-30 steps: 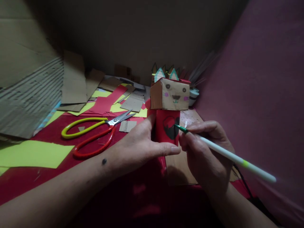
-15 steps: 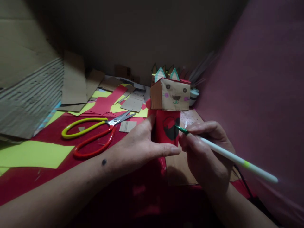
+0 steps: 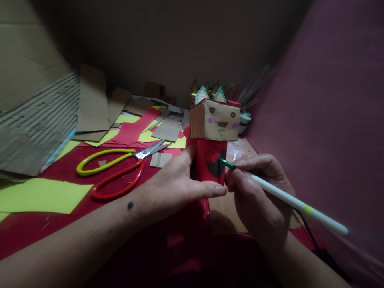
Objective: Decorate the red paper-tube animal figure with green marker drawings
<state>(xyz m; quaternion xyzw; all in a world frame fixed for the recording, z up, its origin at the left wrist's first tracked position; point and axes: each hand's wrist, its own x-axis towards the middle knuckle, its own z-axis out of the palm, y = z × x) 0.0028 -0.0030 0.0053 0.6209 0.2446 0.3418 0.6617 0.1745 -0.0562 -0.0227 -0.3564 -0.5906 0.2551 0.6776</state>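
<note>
A cardboard animal figure [image 3: 221,120] stands upright, with a box head, drawn eyes, pink cheeks and two green-edged paper ears. Its red body [image 3: 202,162] bears a heart outline [image 3: 216,172], its lower part and right edge filled dark. My left hand [image 3: 183,182] is wrapped around the body's lower part, thumb across the front, other fingers hidden behind. Pinched in my right hand [image 3: 259,192] is a marker pen [image 3: 288,197] with a white barrel and green tip end. The tip meets the heart's right side.
Scissors [image 3: 145,153] with one yellow and one red handle lie open to the left on the red cloth [image 3: 72,236]. Yellow paper [image 3: 45,195], red paper [image 3: 132,130] and cardboard scraps [image 3: 168,129] surround them. Large cardboard [image 3: 33,120] rises at far left; a pink surface [image 3: 330,120] stands at right.
The marker's tip has shifted slightly left on the heart, with my right hand moving along. My left hand keeps its hold on the figure.
</note>
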